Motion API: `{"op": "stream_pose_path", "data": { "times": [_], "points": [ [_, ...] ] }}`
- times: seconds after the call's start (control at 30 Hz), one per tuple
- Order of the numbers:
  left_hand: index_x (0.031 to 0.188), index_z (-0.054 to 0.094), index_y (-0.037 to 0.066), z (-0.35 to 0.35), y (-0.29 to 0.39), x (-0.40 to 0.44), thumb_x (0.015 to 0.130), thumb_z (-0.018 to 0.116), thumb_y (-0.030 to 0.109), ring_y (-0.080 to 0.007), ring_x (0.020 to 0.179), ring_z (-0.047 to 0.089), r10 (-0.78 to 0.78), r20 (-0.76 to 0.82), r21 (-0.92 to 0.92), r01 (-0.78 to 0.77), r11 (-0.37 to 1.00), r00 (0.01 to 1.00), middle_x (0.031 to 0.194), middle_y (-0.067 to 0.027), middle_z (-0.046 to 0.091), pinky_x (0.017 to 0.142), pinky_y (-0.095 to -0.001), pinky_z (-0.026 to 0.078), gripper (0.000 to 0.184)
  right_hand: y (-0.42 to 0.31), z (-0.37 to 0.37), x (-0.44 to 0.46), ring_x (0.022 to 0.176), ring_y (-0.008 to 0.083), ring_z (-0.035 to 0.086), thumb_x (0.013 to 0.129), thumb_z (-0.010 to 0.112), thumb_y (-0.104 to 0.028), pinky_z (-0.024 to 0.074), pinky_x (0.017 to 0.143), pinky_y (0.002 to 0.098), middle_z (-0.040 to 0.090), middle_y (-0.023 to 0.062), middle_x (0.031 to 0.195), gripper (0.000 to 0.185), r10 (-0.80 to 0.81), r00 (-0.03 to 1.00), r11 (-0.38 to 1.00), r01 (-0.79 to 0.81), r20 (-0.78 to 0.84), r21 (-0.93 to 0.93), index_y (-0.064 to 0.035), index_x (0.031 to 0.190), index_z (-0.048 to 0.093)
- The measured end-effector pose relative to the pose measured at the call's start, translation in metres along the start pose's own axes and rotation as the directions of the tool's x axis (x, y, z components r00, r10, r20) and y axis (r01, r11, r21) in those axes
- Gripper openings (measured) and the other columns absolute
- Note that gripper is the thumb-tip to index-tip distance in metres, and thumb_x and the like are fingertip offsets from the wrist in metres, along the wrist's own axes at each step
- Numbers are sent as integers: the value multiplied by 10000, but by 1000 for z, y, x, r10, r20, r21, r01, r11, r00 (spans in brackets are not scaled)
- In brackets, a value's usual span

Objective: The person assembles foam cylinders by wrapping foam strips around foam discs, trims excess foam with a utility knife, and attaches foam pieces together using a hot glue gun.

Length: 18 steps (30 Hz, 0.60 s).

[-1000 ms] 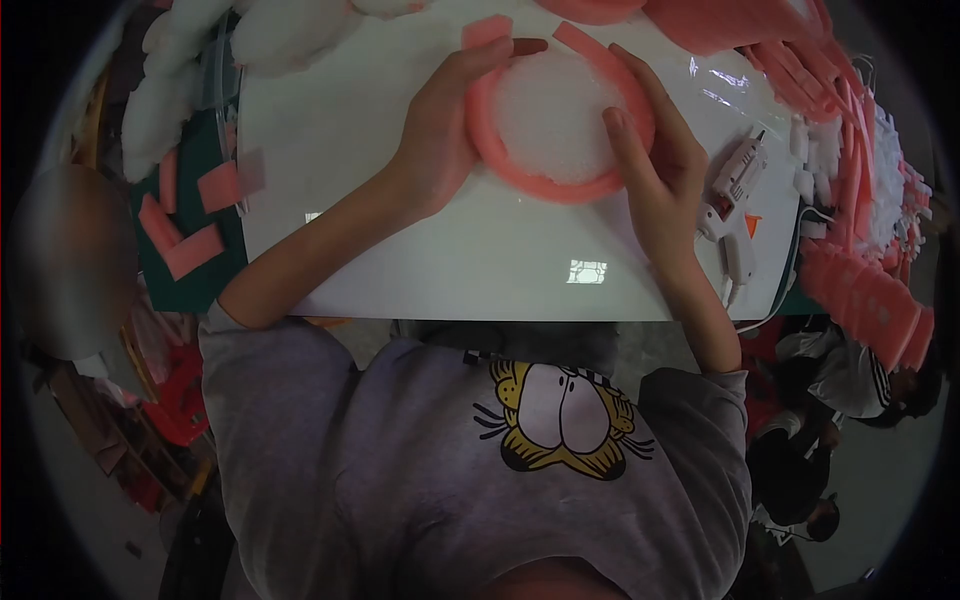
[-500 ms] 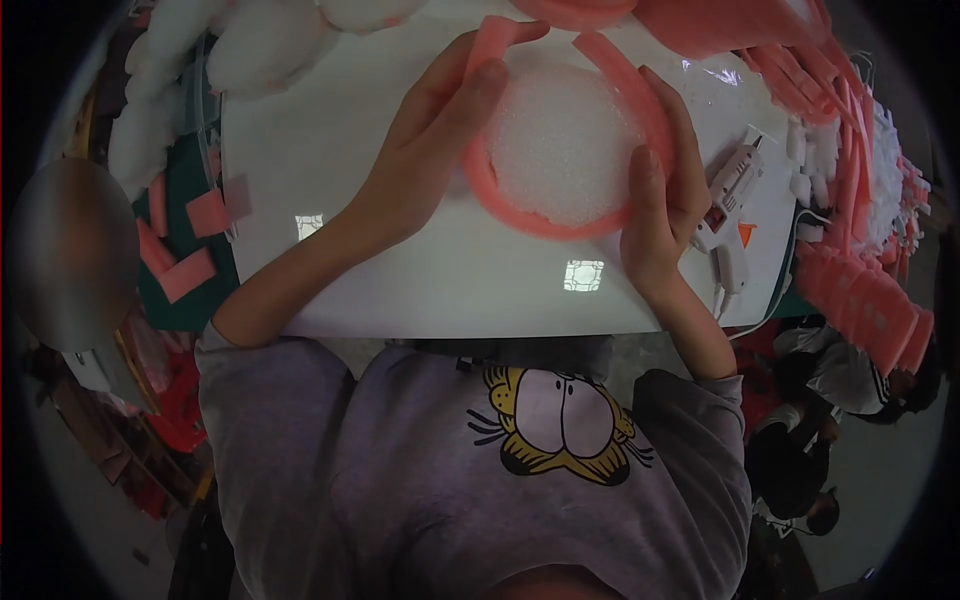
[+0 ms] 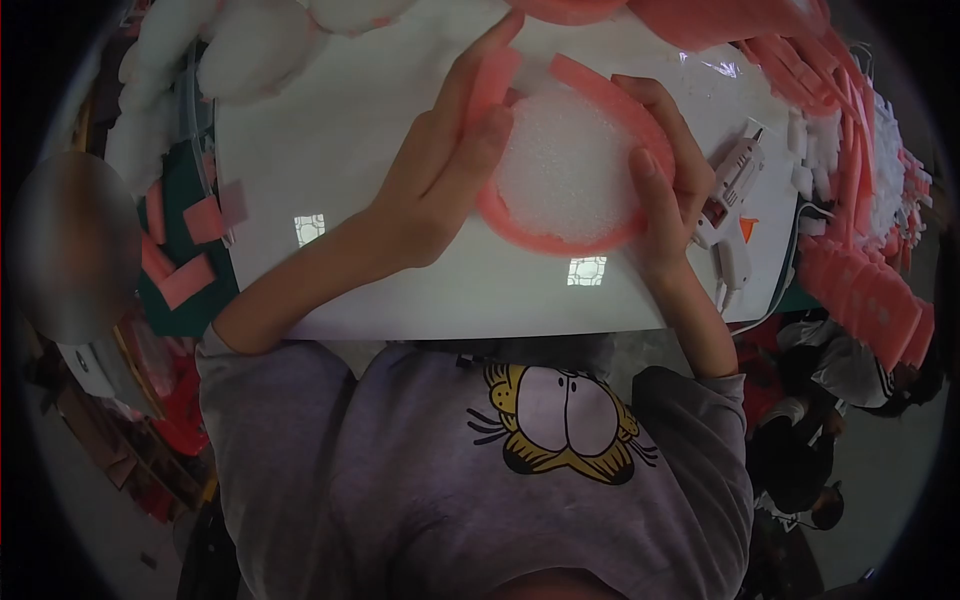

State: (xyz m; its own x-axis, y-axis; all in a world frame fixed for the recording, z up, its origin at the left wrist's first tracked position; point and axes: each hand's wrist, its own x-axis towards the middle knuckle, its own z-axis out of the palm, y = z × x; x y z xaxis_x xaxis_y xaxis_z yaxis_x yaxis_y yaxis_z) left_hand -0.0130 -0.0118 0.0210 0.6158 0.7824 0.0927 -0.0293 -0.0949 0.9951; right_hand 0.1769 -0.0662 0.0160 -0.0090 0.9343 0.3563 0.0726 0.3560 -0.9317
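Note:
A white foam disc [image 3: 570, 165] lies inside a curved pink foam strip [image 3: 545, 238], which runs round its lower edge and both sides. At the top the strip's two ends stand apart. My left hand [image 3: 440, 165] grips the strip's left end between thumb and fingers, with its index finger stretched upward. On the right side, my right hand [image 3: 670, 175] is wrapped round the strip, its thumb over the disc's edge. A white glue gun [image 3: 735, 185] lies on the table just right of my right hand.
White foam pieces [image 3: 255, 50] lie at the back left of the white table [image 3: 400, 300]. Pink scraps [image 3: 187, 282] rest on a green surface at the left. Pink strips [image 3: 860, 290] are heaped at the right. Other people [image 3: 795, 460] are beyond, at the lower right.
Both hands and the held foam have moved down toward me. My left thumb has come down onto the strip, and the strip's left end is now more upright.

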Motion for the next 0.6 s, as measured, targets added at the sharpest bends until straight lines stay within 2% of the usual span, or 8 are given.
{"op": "stream_pose_path", "data": {
  "times": [0.07,0.2,0.27,0.4,0.43,0.5,0.53,0.6],
  "points": [
    [1396,237,17,2,2,1,980,292,280,-168,1243,358,36,-52,51,-33,998,998,1484,-96,218,1035,-320,295,496,-1,3,-1,996,160,546,887,500,-141,413,879,270,575,120,1139,382,-18,1000,1000,18,-2,-21,81,1198,489],
    [1375,276,30,-5,0,3,957,364,220,-164,1210,384,-73,4,-13,73,997,997,1475,-88,245,1029,-323,303,468,0,6,-1,1002,167,548,893,494,-144,416,875,277,557,120,1158,400,-62,998,995,64,19,-77,62,1233,448],
    [1336,346,75,-4,-3,4,879,564,120,-85,810,464,84,-57,-86,-89,992,995,908,-20,492,736,-234,398,508,0,8,-2,1012,169,548,900,484,-139,414,881,280,554,120,1163,401,-65,998,991,66,13,-114,60,1244,437],
    [1318,366,83,-4,-4,4,832,624,83,-92,853,490,136,-47,10,-136,991,990,928,-23,504,788,-250,417,551,-2,7,-1,1047,167,537,928,440,-135,425,860,269,531,122,1206,399,-94,995,976,95,15,-197,48,1281,401],
    [1298,379,77,-4,-2,4,819,640,81,-98,888,503,128,-118,14,-128,992,985,953,-32,516,808,-257,428,546,-1,8,-2,1047,167,537,928,440,-135,425,860,269,531,122,1206,399,-96,995,975,97,12,-199,48,1281,401],
    [1279,392,71,-4,-3,6,807,656,80,-104,922,515,125,-183,17,-124,992,975,977,-41,528,829,-264,439,541,2,11,-4,882,141,577,950,402,-146,458,726,235,582,119,1061,379,-133,980,975,101,-150,-200,33,1284,390],
    [1263,401,66,-6,-8,8,810,655,81,-114,945,527,109,-267,-40,-125,991,957,1006,-55,545,835,-271,451,520,4,10,-5,882,141,577,950,402,-146,458,726,235,582,119,1061,379,-138,979,974,105,-153,-202,33,1284,390],
    [1247,409,60,-9,-8,10,812,654,83,-124,969,539,94,-350,-89,-133,987,932,1035,-70,561,840,-279,463,499,7,8,-3,657,96,538,960,380,-159,433,572,208,586,77,826,354,-68,969,993,88,-236,76,22,1263,398]
  ]
}}
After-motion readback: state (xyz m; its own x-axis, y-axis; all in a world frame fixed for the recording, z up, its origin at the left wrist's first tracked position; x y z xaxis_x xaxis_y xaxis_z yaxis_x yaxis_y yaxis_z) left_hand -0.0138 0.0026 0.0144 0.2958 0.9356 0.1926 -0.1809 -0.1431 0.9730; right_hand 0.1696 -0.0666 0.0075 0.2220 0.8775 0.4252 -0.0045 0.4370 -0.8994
